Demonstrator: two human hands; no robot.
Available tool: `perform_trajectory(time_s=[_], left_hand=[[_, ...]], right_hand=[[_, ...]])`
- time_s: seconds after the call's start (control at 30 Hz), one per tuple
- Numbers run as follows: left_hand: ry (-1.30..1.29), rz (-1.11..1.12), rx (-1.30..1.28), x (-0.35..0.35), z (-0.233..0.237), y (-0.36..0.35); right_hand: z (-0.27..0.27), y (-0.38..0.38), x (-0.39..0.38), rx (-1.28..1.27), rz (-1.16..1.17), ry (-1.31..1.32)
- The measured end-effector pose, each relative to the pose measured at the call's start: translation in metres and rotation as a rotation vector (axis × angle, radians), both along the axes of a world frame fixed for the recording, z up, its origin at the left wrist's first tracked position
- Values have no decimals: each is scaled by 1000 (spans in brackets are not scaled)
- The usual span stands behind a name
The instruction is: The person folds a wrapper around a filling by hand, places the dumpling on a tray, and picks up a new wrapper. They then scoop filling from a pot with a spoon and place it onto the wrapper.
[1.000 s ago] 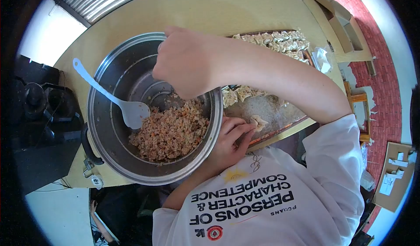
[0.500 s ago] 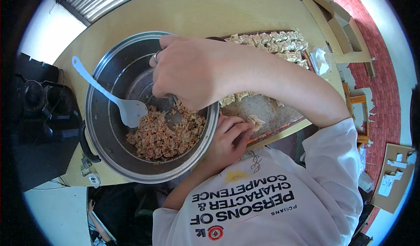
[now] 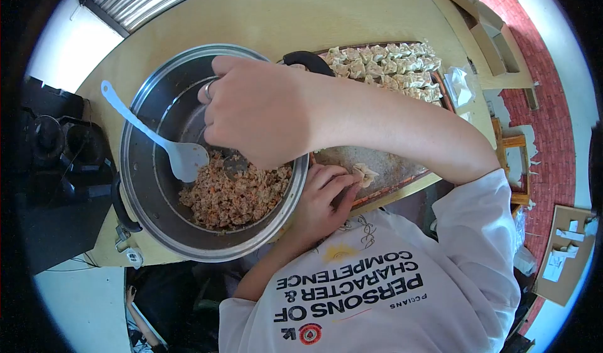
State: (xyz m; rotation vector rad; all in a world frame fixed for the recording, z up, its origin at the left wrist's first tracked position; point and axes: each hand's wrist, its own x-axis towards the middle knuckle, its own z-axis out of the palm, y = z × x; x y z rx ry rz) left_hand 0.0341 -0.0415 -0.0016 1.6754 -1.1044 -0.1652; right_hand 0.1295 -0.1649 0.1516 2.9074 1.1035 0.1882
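Observation:
My right hand (image 3: 257,117) reaches across into a large steel pot (image 3: 147,111) and grips a small metal spoon (image 3: 235,164) whose bowl is dug into the minced filling (image 3: 235,196). A ring shows on one finger. A white plastic ladle (image 3: 166,146) leans in the pot with its bowl at the filling's edge. My left hand (image 3: 323,196) sits against the pot's near rim with curled fingers. Its fingertips are at a folded dumpling (image 3: 365,174) on the floured tray (image 3: 389,164). Whether it holds anything is hidden.
Rows of folded dumplings (image 3: 386,64) fill the far end of the tray. A black pot handle (image 3: 308,61) sticks out behind my wrist. The round wooden table (image 3: 301,14) carries everything. Dark appliances (image 3: 56,152) stand at the left, cardboard boxes (image 3: 487,32) at the right.
My right hand has moved down and left into the pot, bringing the spoon into the filling. The left hand has stayed by the rim.

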Motion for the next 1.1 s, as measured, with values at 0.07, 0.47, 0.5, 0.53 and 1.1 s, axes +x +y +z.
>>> perform_trajectory(time_s=[0.07,0.47,0.5,0.53,1.1], left_hand=[[-33,-2,-23,1,-1,-1],[-21,13,-3,-2,-2,-1],[-22,11,-2,-2,-2,-1],[-24,9,-6,-1,-2,-1],[-46,53,7,0,3,1]], right_hand=[[-1,3,1,7,65,20],[-8,7,-7,199,194,135],[-7,7,-7,200,193,134],[-6,5,-7,248,164,144],[28,-106,-118,847,-473,38]])
